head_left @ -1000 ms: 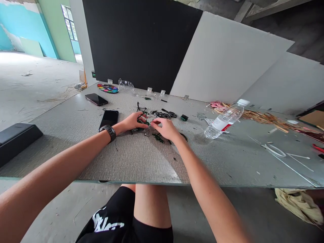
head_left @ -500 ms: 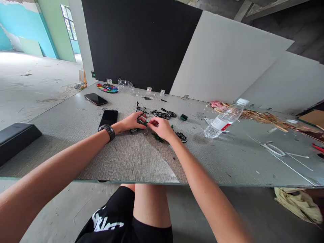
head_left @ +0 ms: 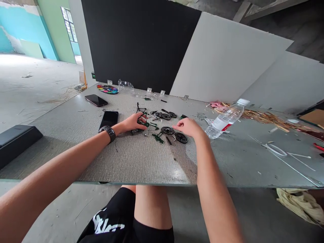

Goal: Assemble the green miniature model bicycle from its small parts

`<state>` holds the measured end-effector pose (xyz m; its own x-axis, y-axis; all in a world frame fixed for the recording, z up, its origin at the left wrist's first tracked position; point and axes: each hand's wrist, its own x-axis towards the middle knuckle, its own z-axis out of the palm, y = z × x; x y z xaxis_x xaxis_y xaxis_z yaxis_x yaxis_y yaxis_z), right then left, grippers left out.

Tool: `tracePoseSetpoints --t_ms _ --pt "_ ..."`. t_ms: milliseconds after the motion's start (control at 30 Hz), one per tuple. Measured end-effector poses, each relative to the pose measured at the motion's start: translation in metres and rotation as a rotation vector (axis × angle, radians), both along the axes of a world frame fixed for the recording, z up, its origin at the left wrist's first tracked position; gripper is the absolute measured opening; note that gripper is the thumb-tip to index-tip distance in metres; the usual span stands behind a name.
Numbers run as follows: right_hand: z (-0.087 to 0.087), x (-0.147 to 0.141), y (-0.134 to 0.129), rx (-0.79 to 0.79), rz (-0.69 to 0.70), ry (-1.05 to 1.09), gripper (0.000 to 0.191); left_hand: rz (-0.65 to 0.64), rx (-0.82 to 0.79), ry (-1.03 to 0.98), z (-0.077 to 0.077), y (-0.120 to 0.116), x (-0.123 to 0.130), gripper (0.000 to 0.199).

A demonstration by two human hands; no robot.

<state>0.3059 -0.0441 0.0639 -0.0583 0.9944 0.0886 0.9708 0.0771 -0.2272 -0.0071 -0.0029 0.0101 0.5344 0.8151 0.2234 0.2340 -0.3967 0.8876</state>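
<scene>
Head view: lettering first. One clear plastic bottle [head_left: 225, 121], white-and-red label, print too small for me to read; one pair of black shorts [head_left: 111, 219], white lettering, not legible from here. Edges: the tabletop [head_left: 141, 162] ends in a glassy rim just before the knees, with a broad textured stretch between that rim and the parts; at the back, a black panel [head_left: 136, 44] bounds it. Counted: one miniature bicycle frame [head_left: 142, 118], dark, above the tabletop in the left hand [head_left: 133, 122], whose thumb and fingers are curled closely about it; two spoked wheels [head_left: 181, 137], side by side, near the right hand [head_left: 189, 127], its thumb and forefinger drawn nearly together beside one wheel, whether gripping anything I cannot tell; one green piece [head_left: 158, 138]; one black rod [head_left: 168, 140]; two phones [head_left: 96, 100]; one paint palette [head_left: 107, 89]; one wristwatch [head_left: 109, 133]; four metal brackets [head_left: 149, 90].
</scene>
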Motion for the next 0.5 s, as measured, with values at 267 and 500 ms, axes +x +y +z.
tracePoseSetpoints --t_ms 267,500 --pt "-0.005 -0.004 0.003 -0.180 0.053 -0.020 0.044 0.002 -0.017 -0.006 0.002 -0.002 0.002 0.049" --pt "-0.005 -0.021 -0.001 -0.229 0.204 0.045 0.047 0.014 -0.013 -0.007 0.004 -0.004 0.002 0.050"
